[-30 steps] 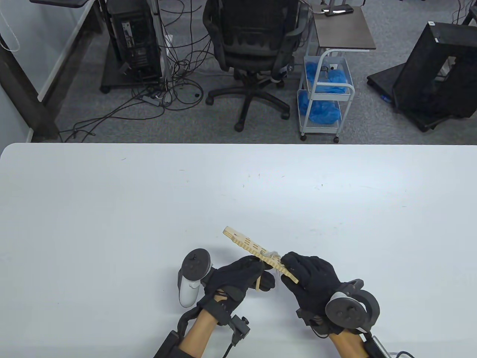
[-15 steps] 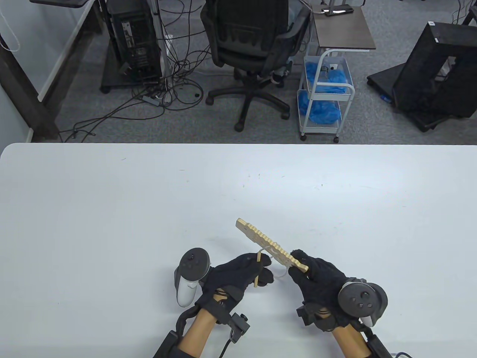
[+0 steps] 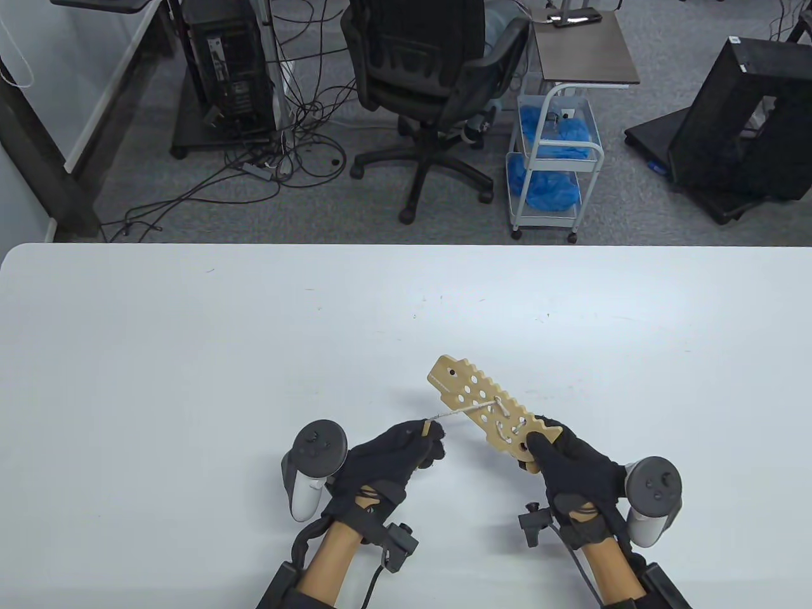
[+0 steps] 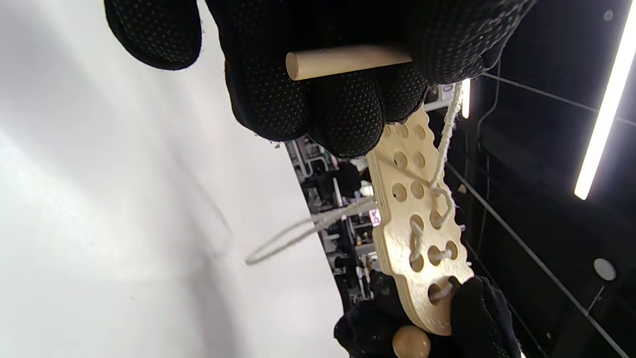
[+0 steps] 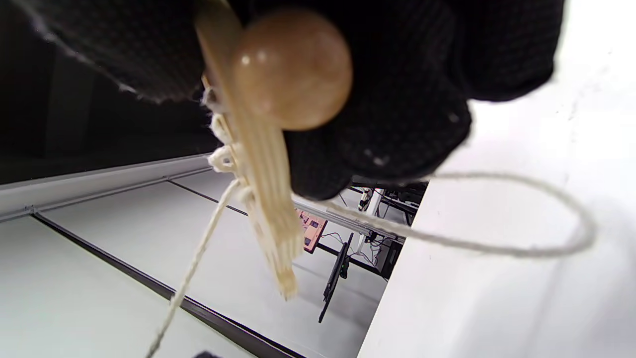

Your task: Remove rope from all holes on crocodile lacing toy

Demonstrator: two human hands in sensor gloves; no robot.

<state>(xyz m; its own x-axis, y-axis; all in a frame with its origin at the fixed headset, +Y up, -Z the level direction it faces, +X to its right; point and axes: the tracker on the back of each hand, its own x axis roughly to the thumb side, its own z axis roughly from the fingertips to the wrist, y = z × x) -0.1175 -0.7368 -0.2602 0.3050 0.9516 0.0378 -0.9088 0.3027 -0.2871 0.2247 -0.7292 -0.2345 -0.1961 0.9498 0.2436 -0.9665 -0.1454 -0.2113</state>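
Since the earlier frame the crocodile board (image 3: 491, 409) rotated face-up and the rope (image 3: 463, 410) went taut.
Table view: left hand (image 3: 387, 460) pinched the wooden needle (image 3: 424, 429); right hand (image 3: 574, 466) gripped the board's near end, clear of the table (image 3: 190, 355). Left wrist view: lower holes were laced — mid-unthreading. Right wrist view: slack loop, bead (image 5: 290, 67) — next pull goes leftward.

1. This place looks like an office or a computer lab.
2. A big white table (image 3: 254, 330) fills the near part of the room.
3. Past its far edge stands a black office chair (image 3: 431, 76) on wheels, on grey carpet (image 3: 317, 209).
4. At the far left, a black computer tower (image 3: 229, 63) has many cables (image 3: 279, 165) lying on the floor beside it.
5. To the right of the chair, a small white cart (image 3: 550, 165) holds blue bags.
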